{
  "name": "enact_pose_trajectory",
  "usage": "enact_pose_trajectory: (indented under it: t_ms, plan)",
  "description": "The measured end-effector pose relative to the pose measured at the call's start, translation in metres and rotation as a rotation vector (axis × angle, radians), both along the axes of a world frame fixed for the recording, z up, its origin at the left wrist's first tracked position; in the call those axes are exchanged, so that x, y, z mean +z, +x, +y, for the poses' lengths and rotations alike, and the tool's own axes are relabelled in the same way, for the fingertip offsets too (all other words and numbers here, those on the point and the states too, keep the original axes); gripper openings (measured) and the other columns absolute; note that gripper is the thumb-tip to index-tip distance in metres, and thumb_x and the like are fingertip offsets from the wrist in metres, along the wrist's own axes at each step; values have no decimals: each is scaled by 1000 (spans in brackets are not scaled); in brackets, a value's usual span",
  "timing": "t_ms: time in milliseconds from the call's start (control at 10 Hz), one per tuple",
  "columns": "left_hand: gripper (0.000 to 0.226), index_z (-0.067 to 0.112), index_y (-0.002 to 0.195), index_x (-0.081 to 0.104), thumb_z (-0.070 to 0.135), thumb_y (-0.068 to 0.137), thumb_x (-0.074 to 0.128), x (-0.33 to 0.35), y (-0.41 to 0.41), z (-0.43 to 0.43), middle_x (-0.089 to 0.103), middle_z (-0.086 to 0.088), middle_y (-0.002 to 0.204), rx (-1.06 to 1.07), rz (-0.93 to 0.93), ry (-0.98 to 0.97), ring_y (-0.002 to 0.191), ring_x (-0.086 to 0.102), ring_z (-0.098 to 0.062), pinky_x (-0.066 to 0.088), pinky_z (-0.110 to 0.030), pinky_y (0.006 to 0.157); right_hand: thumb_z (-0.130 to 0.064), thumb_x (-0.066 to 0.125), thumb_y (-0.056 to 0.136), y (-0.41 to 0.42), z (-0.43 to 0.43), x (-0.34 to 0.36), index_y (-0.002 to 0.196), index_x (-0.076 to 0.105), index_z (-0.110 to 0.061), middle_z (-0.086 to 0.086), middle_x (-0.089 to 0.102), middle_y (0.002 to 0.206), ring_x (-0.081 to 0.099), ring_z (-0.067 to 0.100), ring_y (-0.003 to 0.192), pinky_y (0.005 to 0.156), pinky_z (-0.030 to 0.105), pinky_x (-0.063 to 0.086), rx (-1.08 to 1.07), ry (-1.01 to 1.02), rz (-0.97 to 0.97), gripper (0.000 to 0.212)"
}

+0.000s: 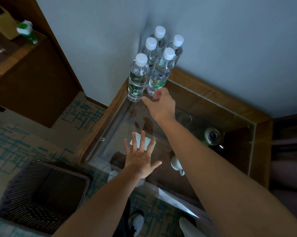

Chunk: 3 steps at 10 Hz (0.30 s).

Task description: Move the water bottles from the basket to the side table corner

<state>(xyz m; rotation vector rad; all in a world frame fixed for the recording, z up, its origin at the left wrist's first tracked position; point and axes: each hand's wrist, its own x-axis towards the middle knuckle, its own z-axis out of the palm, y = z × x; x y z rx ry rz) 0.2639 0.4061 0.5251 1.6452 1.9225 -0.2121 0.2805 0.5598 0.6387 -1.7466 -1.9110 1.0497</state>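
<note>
Standing upright in the far corner of the side table (257,134), against the wall: five water bottles (154,65) with white caps, long axes vertical, packed close together. Reaching toward the cluster: right hand (161,105), fingers loosely spread and gripping nothing, fingertips touching or just short of the base of the nearest colourful-label bottle (159,74); contact not resolvable owing to blur. Lying directly ahead of and above that hand: the bottle group, with the green-label bottle (137,79) just to its left at the table edge. Hovering flat over the glass top nearer the body: left hand (142,158), fingers splayed wide, empty, well apart from the bottles; right hand therefore being the nearer one. Sitting on the floor at lower left: dark woven basket (41,194), no bottle visible inside, suggesting transfer close to complete. Showing green and multicoloured print on the labels; no brand or wording legible. Appearing under the glass: a kettle lid (212,135) and a white cup (176,164).
</note>
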Motion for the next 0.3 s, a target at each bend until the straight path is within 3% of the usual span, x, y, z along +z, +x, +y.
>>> enact_pose_trajectory:
  t_ms: [100, 200, 300]
  plan:
    - [88, 34, 157, -5, 75, 90, 34, 17, -7, 6, -22, -10, 166, -8, 6, -58, 149, -20, -45, 1, -65, 119, -39, 70, 91, 30, -15, 5, 114, 62, -11, 2, 66, 105, 60, 17, 98, 83, 28, 46, 58, -65, -111, 38]
    - [74, 31, 154, 23, 70, 92, 34, 42, -12, 8, 6, -9, 167, 65, -48, -124, 151, 6, -39, 20, -57, 117, -41, 65, 93, 63, -33, 13, 112, 63, -12, 7, 70, 111, 64, 25, 107, 86, 29, 45, 92, -134, -221, 34]
    - [63, 20, 142, 46, 62, 97, 35, 66, -11, 1, 43, -10, 154, 136, -165, -124, 138, 42, -32, 40, -45, 108, -45, 62, 93, 94, -52, 19, 113, 63, -14, 11, 70, 116, 64, 31, 112, 94, 35, 49, 121, -148, -310, 36]
